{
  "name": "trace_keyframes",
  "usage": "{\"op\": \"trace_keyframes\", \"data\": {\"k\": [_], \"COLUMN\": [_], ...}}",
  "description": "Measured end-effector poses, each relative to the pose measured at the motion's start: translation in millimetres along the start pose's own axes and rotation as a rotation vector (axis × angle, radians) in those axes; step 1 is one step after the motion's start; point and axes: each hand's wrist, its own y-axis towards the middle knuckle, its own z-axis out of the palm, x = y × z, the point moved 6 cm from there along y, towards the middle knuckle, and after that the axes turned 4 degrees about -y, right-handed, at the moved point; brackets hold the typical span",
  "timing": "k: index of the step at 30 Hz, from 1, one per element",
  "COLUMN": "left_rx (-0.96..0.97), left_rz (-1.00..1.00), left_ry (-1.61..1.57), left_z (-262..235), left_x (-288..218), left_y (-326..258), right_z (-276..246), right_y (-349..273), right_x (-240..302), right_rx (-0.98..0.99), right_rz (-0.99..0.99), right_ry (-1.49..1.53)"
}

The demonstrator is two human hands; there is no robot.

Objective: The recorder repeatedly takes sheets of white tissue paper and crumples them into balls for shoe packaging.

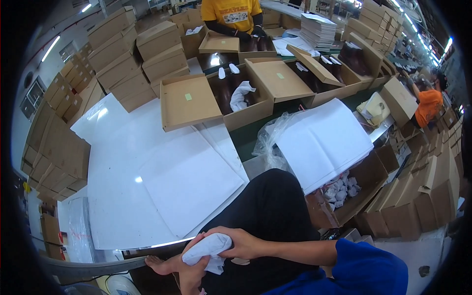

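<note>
A wad of crumpled white paper (209, 247) is squeezed between both of my hands above my lap. My left hand (191, 274) closes round it from the left and below, thumb along its side. From the right, my right hand (242, 243) wraps over its far end, fingers bent. A stack of flat white paper sheets (191, 182) lies on the white table (118, 147) just beyond my hands. A second stack of white sheets (324, 142), by a clear plastic bag (270, 142), rests to the right of my knee.
Open shoe boxes (255, 105) with dark brown boots (225, 96) and white paper stand along a green surface. A carton of crumpled paper balls (339, 191) sits right. Stacked boxes (118, 59) rise left. A co-worker in yellow (231, 14) handles boots; another wears orange (427, 105).
</note>
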Motion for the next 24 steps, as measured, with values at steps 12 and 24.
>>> {"op": "trace_keyframes", "data": {"k": [12,24], "left_rx": [-0.487,-0.301], "left_rz": [0.578,0.674], "left_ry": [0.367,0.442], "left_z": [42,34], "left_x": [5,24], "left_y": [-6,19], "right_z": [11,20], "right_y": [8,15], "right_x": [21,19], "right_rx": [-0.394,-0.502], "right_rz": [-0.150,-0.285], "right_ry": [-0.090,-0.378]}}
